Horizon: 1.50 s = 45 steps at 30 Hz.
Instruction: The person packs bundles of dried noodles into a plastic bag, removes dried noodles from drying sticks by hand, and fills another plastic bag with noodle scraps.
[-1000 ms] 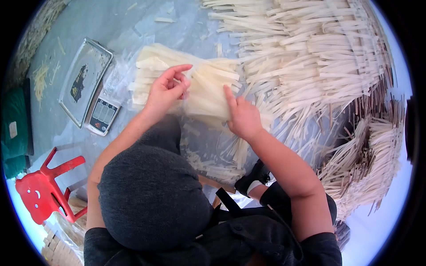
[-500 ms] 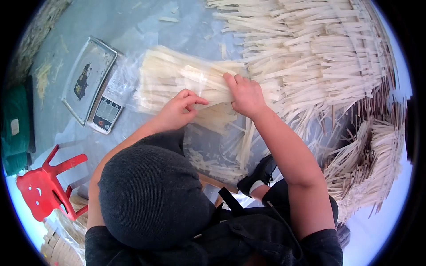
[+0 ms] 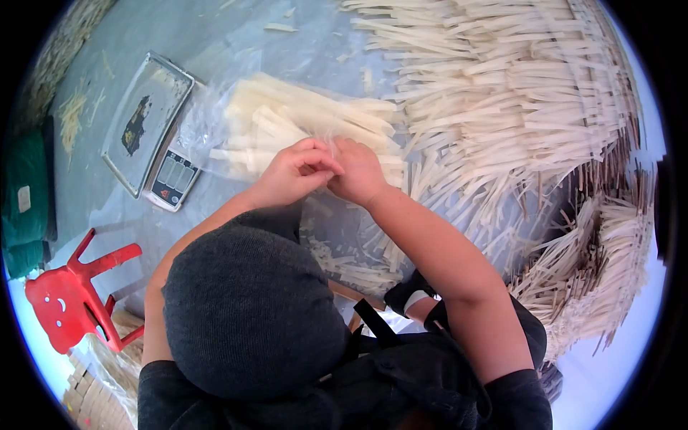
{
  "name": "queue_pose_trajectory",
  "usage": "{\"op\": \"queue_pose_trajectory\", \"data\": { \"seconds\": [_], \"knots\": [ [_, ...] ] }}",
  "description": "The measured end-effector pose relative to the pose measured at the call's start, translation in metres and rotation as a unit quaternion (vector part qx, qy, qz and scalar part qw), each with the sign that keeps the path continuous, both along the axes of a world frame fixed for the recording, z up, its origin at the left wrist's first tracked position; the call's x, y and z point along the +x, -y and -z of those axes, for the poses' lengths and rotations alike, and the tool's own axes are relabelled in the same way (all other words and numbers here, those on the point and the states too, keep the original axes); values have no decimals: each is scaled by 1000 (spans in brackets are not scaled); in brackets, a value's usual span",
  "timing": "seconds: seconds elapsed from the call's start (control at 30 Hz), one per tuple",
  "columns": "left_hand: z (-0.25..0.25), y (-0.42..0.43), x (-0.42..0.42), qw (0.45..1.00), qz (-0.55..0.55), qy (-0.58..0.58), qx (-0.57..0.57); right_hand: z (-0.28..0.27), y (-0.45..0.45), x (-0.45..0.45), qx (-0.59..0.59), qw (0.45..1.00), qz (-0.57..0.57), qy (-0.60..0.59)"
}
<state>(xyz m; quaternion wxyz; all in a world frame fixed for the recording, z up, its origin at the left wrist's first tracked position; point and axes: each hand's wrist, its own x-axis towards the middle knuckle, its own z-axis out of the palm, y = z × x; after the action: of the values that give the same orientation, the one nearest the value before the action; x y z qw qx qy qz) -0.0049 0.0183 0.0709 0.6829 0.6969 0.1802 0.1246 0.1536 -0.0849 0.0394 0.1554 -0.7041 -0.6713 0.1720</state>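
Note:
A bundle of pale flat strips [image 3: 265,111] in a clear plastic bag [image 3: 208,118] lies on the grey-blue surface in front of me. At the bundle's near edge my left hand [image 3: 297,170] has its fingers closed, pinching something I cannot make out. Touching it, my right hand [image 3: 356,170] is bent over the middle of the bundle with its fingers closed on thin clear plastic. The fingertips of both hands meet there and partly hide each other.
A large spread of pale strips [image 3: 494,93] covers the right side. To the left are a weighing scale [image 3: 147,118] with a keypad, a red stool [image 3: 68,304] and a green bundle [image 3: 25,201]. Loose scraps [image 3: 351,269] lie near my foot.
My right hand has moved left from the bundle's right part to meet my left hand. The plastic over the strips is now gathered between the hands. My left hand has shifted slightly right.

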Motion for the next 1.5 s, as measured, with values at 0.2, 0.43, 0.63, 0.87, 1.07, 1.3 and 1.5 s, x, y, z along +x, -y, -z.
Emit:
{"op": "queue_pose_trajectory", "data": {
  "seconds": [0.2,0.43,0.63,0.87,1.07,1.3,1.5],
  "knots": [
    [-4,-11,-9,988,-42,-91,-121,-8,-1,11,-53,997,37,-34],
    [67,-79,-110,874,-443,-103,171,-9,9,20,-31,996,29,-80],
    [65,-63,-101,882,-397,-139,-211,-21,5,12,-58,989,19,-138],
    [42,-51,-98,933,-262,-201,-141,-7,-15,10,8,988,-56,-142],
    [48,-48,-83,886,-391,-168,182,-7,-11,-8,-122,992,-27,-15],
    [49,-71,-79,929,-306,-189,-87,-2,5,1,48,991,-87,-86],
    [64,-79,-98,910,-323,-199,-168,-8,-9,-8,4,986,-112,-121]
  ]
}}
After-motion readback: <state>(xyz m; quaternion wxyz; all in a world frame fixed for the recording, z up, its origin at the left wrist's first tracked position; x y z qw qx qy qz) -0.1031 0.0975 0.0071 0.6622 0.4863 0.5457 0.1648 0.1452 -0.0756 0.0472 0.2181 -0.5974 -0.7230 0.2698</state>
